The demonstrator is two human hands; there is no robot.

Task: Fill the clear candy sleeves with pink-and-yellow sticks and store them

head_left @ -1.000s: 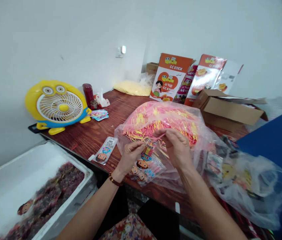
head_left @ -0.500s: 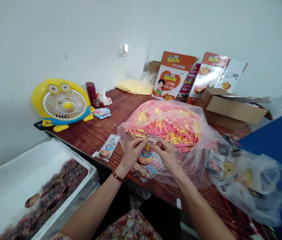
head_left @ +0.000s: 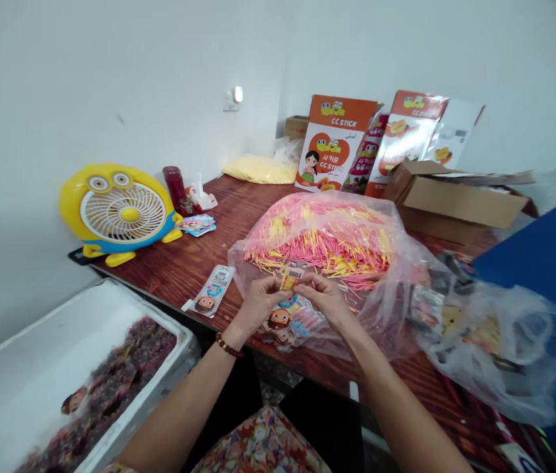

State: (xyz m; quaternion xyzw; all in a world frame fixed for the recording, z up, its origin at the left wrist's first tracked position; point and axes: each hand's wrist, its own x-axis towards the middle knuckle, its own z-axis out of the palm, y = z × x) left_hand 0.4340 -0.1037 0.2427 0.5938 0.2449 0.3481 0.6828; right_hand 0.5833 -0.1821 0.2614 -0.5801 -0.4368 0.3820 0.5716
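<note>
A multicoloured patterned garment (head_left: 263, 447) fills the foreground; at left, a thick-rimmed white box (head_left: 36, 374) holds a glossy, crinkled heap (head_left: 120, 374) in dark red and purple, its pieces too blurred to tell apart. The person's left hand (head_left: 258, 303), a beaded bracelet (head_left: 229, 346) at its wrist, and right hand (head_left: 330, 302) meet over the counter's near edge, fingers of both clamped on opposite sides of a small packet (head_left: 292, 276) showing yellow contents and a barcode.

Shiny printed packets (head_left: 280, 318) lie below the hands, and a flat silvery packet (head_left: 212, 289) rests to their left. Just beyond, a large, filmy plastic bag (head_left: 317, 243) bulges with thin pink and yellow sticks. A crumpled translucent bag (head_left: 509, 348) sprawls at right.

The counter (head_left: 236, 213) is reddish-brown with streaked wood grain. Farther along it stand a rounded yellow-and-blue fan (head_left: 127, 213) with a white swirled grille, glossy cards (head_left: 198, 225), a dark red cylindrical container (head_left: 174, 184) and an open brown cardboard box (head_left: 455, 210). Behind are upright orange-and-white "CC STICK" cartons (head_left: 334, 144) and a low pale-yellow bag (head_left: 261, 169), against plain, pale walls (head_left: 135, 72); a smooth blue panel (head_left: 544, 263) closes the right side.
</note>
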